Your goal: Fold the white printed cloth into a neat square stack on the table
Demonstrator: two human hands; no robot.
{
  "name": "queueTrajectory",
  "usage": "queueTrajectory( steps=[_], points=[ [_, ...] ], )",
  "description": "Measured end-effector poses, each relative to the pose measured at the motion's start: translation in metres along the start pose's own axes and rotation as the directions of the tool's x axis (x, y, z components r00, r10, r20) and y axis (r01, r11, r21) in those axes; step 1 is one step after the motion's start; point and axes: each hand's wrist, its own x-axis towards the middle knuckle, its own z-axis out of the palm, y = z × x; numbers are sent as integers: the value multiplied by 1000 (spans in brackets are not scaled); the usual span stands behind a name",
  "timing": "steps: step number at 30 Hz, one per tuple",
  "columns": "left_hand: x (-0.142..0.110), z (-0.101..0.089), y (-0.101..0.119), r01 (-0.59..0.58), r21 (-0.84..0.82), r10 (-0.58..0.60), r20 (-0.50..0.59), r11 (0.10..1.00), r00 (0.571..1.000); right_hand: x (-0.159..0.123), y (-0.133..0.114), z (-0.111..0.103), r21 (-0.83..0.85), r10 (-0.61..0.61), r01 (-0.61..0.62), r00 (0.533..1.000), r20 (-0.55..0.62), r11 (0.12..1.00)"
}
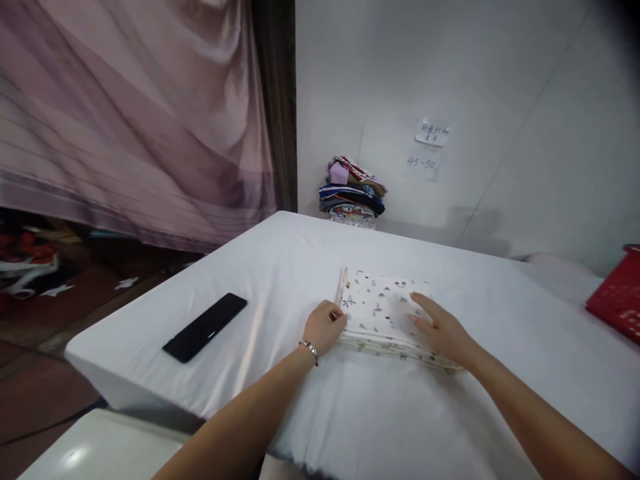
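A folded white cloth [376,301] with small printed figures lies flat on the white-covered table [295,267]. Several layers show along its near and left edges. At its left near corner, my left hand [323,327], a bracelet on the wrist, pinches the edge with curled fingers. Over the right side of the cloth is my right hand [443,333], thumb and fingers apart, grasping nothing. Its palm hides the cloth's right edge, and I cannot tell how firmly it touches the fabric.
A black phone [205,327] lies on the table to the left. Behind the far edge rises a pile of folded clothes [353,193] by the wall. A red container [617,293] stands at the right. A pinkish curtain [150,120] hangs at left; a white stool [100,447] is below.
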Motion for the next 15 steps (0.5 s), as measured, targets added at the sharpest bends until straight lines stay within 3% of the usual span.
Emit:
queueTrajectory(
  steps=[3,5,8,11,15],
  points=[
    [0,0,-1,31,41,-32,12,999,999,13,-32,23,-1,-207,210,964,165,978],
    [0,0,-2,58,59,-61,40,997,997,17,-40,37,2,-233,244,925,300,970],
    [1,-1,-4,68,72,-74,75,995,994,18,-37,45,25,-221,231,891,396,973],
    [3,-1,-5,66,69,-73,95,995,993,29,-34,41,49,-204,201,900,385,978],
    [3,0,-6,72,63,-79,109,995,991,72,-56,47,24,-221,222,949,226,975]
  ],
)
